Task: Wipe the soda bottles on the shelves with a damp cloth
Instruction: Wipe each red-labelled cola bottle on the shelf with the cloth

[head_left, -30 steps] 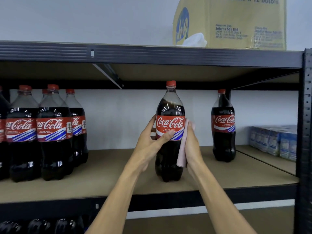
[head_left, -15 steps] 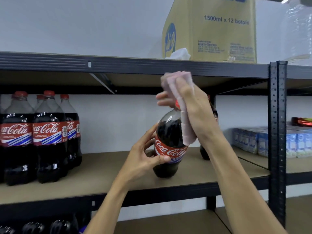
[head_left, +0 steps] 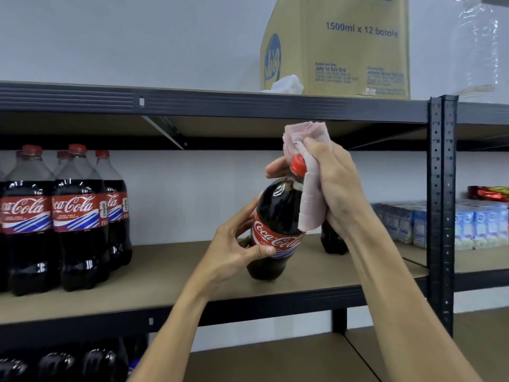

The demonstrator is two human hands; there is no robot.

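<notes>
left hand (head_left: 237, 244) clamped round label of tilted soda bottle (head_left: 278, 221), base on shelf (head_left: 154, 274); right hand (head_left: 334, 186) pinches pink cloth (head_left: 309, 205) on neck above that grip, long axis leaning up-right toward it

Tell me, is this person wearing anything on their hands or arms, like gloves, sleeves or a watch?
No. The left hand and the right hand are both bare: no gloves, rings, watch or bracelet show. No sleeves either: both arms are uncovered down to the picture's lower edge.
</notes>
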